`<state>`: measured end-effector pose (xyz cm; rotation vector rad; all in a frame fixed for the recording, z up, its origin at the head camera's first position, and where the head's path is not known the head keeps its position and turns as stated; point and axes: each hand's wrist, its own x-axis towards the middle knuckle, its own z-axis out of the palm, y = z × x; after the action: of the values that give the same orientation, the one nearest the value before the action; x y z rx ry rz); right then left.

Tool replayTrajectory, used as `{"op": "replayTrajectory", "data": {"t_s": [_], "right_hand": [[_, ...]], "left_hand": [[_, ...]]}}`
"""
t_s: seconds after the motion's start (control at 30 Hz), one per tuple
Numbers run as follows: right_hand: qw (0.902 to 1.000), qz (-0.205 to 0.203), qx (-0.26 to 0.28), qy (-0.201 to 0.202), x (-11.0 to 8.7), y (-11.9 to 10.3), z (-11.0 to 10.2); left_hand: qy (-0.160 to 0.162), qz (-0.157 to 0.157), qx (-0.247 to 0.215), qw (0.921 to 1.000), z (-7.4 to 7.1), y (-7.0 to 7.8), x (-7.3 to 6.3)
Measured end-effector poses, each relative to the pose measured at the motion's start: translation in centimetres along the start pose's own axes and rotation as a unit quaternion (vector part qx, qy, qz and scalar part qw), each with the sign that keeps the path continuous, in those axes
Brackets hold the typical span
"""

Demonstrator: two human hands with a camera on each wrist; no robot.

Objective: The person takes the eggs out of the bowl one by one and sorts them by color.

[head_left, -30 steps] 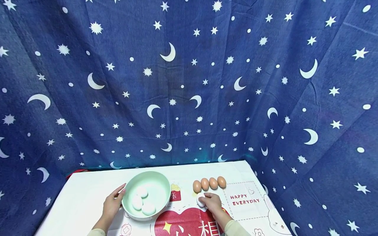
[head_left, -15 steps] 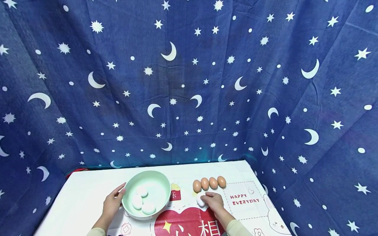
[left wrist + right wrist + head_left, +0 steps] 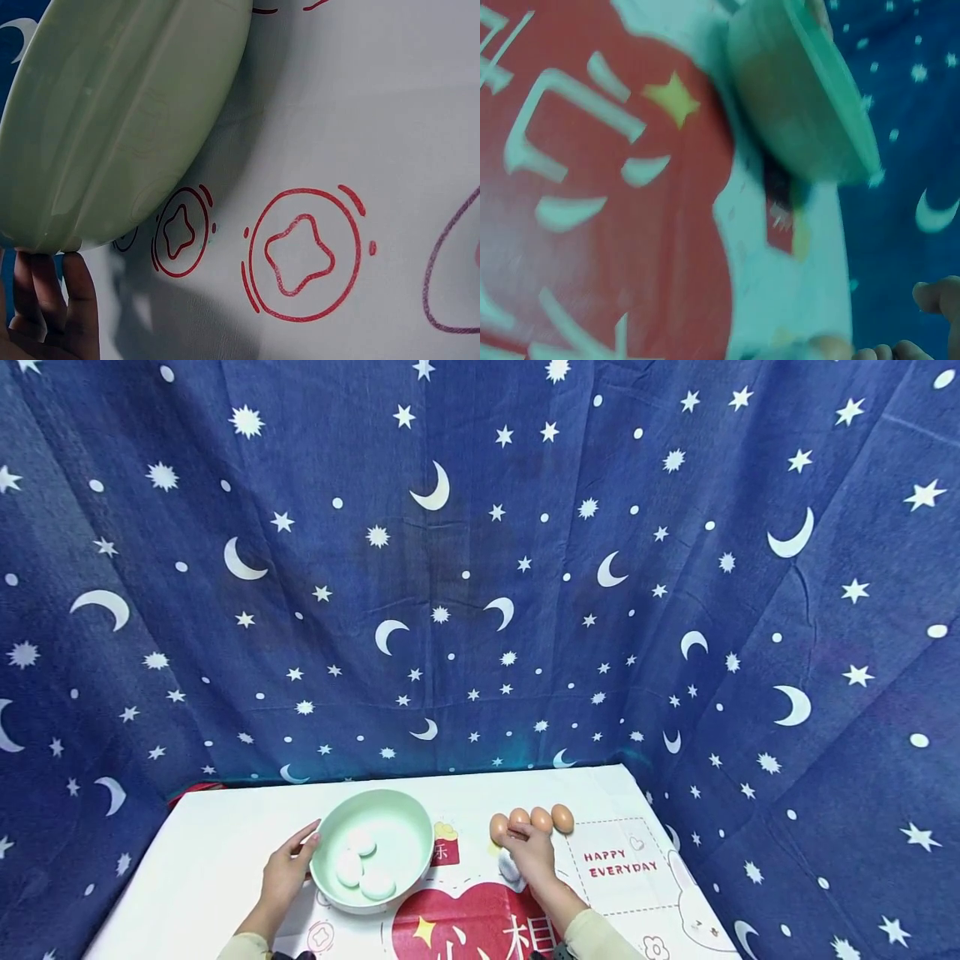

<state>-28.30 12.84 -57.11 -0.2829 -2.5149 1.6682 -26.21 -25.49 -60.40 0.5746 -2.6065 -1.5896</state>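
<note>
At the left of the table, my left hand point(image 3: 284, 870) grips the side of a pale green bowl point(image 3: 415, 827). Its fingers point(image 3: 80, 292) lie against the bowl's outside in the left wrist view. Several white eggs point(image 3: 378, 885) rest inside. My right hand point(image 3: 534, 853) is over the front of a row of brown eggs point(image 3: 562, 818), partly covering the nearer ones. Thumb point(image 3: 934, 297) and fingertips stand apart in the right wrist view, holding nothing, close to a brown egg point(image 3: 831, 346). A single white egg point(image 3: 508, 865) lies just below this hand on the tablecloth.
The white tablecloth point(image 3: 247, 827) carries a large red heart print point(image 3: 450, 914) and, at the right, a rabbit drawing point(image 3: 701, 918). A blue curtain point(image 3: 480, 568) with moons and stars hangs behind the table and along its sides.
My right hand has let go of the white egg below the row and moved forward to the brown eggs. The left hand and the bowl have stayed in place.
</note>
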Motion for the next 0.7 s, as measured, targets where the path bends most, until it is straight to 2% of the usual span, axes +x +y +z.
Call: {"op": "replayTrajectory", "data": {"t_s": [0.27, 0.47, 0.7], "right_hand": [[0.9922, -0.01, 0.062, -0.108, -0.7, -4.8, 2.6], [0.9861, -0.023, 0.035, -0.161, -1.2, -8.2, 5.1], [0.9756, -0.034, 0.012, -0.216, -2.6, -10.4, 8.8]], "left_hand": [[0.004, 0.001, 0.001, 1.0, 0.0, 0.1, 0.3], [0.001, 0.001, 0.002, 1.0, 0.0, 0.0, 0.3], [-0.001, -0.006, 0.008, 0.9999, 0.1, 0.0, 0.3]]}}
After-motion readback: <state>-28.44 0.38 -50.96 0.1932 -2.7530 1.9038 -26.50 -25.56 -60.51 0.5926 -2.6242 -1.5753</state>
